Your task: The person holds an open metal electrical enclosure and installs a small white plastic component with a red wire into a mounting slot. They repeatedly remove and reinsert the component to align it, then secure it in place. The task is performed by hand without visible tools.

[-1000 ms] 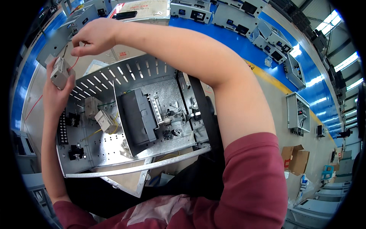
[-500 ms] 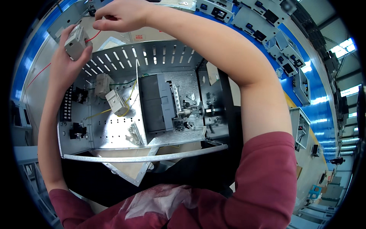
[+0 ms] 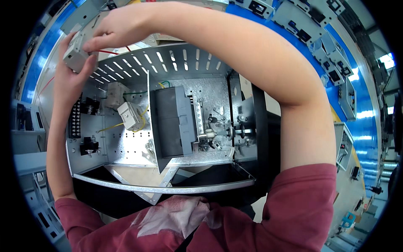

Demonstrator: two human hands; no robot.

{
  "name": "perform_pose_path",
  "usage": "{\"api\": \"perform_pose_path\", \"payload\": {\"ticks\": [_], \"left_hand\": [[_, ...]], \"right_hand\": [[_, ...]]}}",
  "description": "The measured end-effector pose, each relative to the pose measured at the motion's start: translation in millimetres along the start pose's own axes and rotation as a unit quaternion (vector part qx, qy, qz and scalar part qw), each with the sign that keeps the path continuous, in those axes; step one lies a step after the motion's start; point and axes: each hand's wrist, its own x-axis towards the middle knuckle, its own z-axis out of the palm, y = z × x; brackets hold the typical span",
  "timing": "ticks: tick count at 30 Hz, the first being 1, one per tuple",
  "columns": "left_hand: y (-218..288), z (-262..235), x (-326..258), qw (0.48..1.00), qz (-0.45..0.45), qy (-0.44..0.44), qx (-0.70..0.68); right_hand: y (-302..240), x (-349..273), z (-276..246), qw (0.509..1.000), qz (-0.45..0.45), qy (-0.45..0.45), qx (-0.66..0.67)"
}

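My left hand [image 3: 72, 82] is wrapped round a pale grey boxy current transformer [image 3: 74, 56], held above the far left corner of a metal enclosure [image 3: 184, 59]. My right hand [image 3: 119, 27] reaches across, its fingers pinched at the transformer's right side on a red wire [image 3: 110, 52]; the fingertips partly hide the wire's end. Inside the enclosure lie two similar transformers, one with a yellow wire [image 3: 145, 119] looped through it, another [image 3: 116, 94] beside a green wire. A dark grey circuit breaker [image 3: 170, 122] sits right of an upright divider [image 3: 151, 126].
A black terminal strip [image 3: 75, 119] and two black-based terminal posts line the enclosure's left side. The front rail [image 3: 168, 190] bows toward me. Several grey panels [image 3: 302, 19] rest on blue surfaces at the far right. Another person [image 3: 375, 190] stands far off right.
My right hand has moved left and down, from apart to touching the transformer. The red wire now bends out to the right below that hand. The view has shifted slightly.
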Motion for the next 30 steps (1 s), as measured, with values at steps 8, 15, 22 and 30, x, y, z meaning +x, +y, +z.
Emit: {"api": "perform_pose_path", "payload": {"ticks": [8, 15, 22, 30], "left_hand": [[13, -9, 7, 1.0, 0.004, -0.018, 0.019], [15, -12, 3, 0.998, 0.033, -0.003, 0.053], [5, -14, 3, 0.998, 0.061, -0.019, 0.009], [-2, -17, 2, 0.996, 0.07, -0.039, -0.042]], "right_hand": [[-16, -11, -18, 0.992, 0.043, -0.1, 0.071], [-10, -8, -19, 0.965, 0.075, -0.187, 0.168], [-16, -4, -19, 0.953, 0.108, -0.209, 0.191], [-12, 17, -28, 0.937, 0.072, -0.257, 0.225]]}}
